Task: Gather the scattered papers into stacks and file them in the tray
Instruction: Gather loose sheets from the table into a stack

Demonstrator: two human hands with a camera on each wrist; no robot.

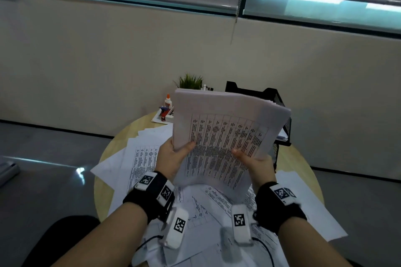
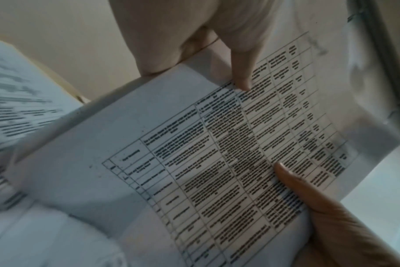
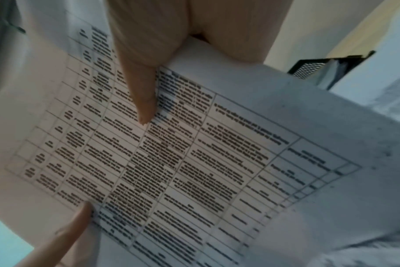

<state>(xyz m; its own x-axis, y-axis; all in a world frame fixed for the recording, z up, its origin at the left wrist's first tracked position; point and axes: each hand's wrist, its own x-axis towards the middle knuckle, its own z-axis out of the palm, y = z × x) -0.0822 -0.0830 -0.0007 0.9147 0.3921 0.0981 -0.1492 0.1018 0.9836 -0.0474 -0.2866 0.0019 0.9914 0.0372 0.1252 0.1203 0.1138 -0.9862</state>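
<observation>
A thick stack of printed papers [image 1: 225,128] [image 2: 117,144] [image 3: 274,126], a table of text on its top sheet, is held up over the round wooden table [image 1: 303,180]. My left hand [image 1: 173,158] [image 2: 194,45] grips the stack's lower left edge, thumb on top. My right hand [image 1: 256,165] [image 3: 160,45] grips its lower right edge the same way. The black mesh tray [image 1: 271,95] [image 3: 308,70] stands behind the stack at the table's far right, mostly hidden, with some paper inside. Several loose sheets [image 1: 138,158] lie scattered under my arms.
At the table's far edge sit a small green plant [image 1: 191,82], a glue bottle [image 1: 168,101] and a white holder of stationery [image 1: 165,115]. A beige wall and blinds rise behind. Grey floor surrounds the table.
</observation>
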